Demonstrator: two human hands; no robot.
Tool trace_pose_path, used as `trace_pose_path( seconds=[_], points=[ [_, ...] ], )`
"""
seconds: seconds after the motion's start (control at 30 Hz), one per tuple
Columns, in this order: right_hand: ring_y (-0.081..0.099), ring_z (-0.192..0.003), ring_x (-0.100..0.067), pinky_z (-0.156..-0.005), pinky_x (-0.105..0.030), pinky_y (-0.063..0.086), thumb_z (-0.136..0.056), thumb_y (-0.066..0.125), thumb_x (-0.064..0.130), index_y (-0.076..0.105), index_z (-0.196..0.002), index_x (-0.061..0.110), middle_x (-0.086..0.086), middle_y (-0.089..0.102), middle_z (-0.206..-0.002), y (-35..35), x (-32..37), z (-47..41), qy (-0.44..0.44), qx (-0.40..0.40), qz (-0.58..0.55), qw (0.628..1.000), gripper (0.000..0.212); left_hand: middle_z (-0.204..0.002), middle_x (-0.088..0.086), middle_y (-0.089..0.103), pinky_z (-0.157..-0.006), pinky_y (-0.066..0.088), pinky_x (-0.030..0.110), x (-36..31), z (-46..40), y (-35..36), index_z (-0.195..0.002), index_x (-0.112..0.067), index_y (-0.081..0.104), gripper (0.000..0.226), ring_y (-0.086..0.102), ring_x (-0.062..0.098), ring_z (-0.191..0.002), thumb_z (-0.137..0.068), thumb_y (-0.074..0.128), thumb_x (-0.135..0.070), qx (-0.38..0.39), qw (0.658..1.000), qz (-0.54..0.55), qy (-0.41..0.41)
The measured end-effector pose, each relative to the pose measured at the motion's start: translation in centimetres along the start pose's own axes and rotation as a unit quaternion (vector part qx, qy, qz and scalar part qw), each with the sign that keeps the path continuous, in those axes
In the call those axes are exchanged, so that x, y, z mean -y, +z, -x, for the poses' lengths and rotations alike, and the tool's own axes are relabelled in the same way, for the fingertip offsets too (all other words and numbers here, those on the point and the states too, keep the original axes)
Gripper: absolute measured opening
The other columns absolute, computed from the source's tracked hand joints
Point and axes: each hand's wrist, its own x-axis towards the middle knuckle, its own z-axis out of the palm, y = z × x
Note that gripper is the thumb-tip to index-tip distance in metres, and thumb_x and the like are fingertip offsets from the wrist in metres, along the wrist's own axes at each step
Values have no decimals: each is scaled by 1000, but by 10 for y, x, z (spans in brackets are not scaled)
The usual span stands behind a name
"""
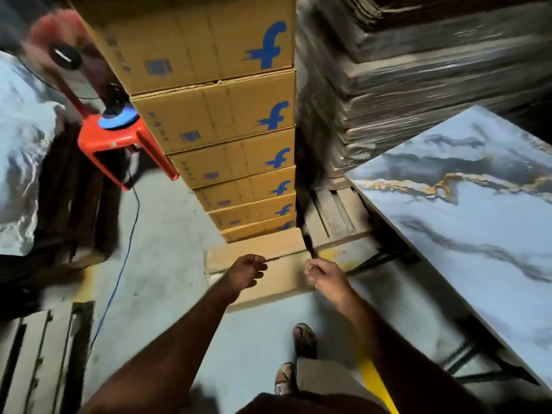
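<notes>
A tall stack of brown cardboard boxes [239, 138] with blue "f" logos rises in front of me. At its foot lie flat cardboard pieces [277, 279] on the grey floor. My left hand [246, 271] hovers over the flat cardboard with loosely curled fingers, holding nothing. My right hand [324, 274] pinches the end of a thin dark strap [307, 243] that runs up along the right side of the stack. My sandalled feet [303, 342] stand just behind the cardboard.
A marble-patterned tabletop [466, 222] juts in at right. Wrapped bundles of flattened cardboard [418, 79] sit on a wooden pallet [334, 213] behind it. A red plastic stool [119, 141] carrying a fan stands at left, with a blue cable [128, 240] trailing over the floor.
</notes>
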Motion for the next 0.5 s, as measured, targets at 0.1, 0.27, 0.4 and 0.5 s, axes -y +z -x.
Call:
trace_pose_path(
  seconds=[0.1,0.27,0.4,0.5],
  points=[
    [59,-86,-21,-74,-27,42,-91,55,14,71,-93,13,-2,66,-89,31,-7,-28,18,33,-6,999,16,-108,5,60,-76,47,27,22,-21,-34,-107,-16,57,13,58,13,-84,-102,47,-10,-35,998,-21,-49],
    [56,-91,-18,-79,-28,41,-82,51,28,71,-101,9,0,63,-92,86,-36,-74,66,70,-14,995,32,-91,17,62,-61,49,17,72,-71,-89,-114,3,59,23,68,8,-69,-98,43,8,-108,979,-161,-58],
    [54,-106,-16,-90,-25,38,-88,65,23,58,-130,6,-7,62,-126,148,-43,-105,115,117,-34,986,46,-114,12,71,-96,50,40,120,-133,-118,-116,-9,68,26,66,29,-109,-94,56,-9,-160,953,-252,-44],
    [48,-114,-15,-90,-23,40,-85,67,21,46,-138,7,-10,53,-136,213,-68,-145,149,131,-113,974,59,-114,14,71,-97,49,41,152,-195,-138,-116,-9,67,26,65,32,-109,-94,54,-8,-191,954,-225,-56]
  ],
)
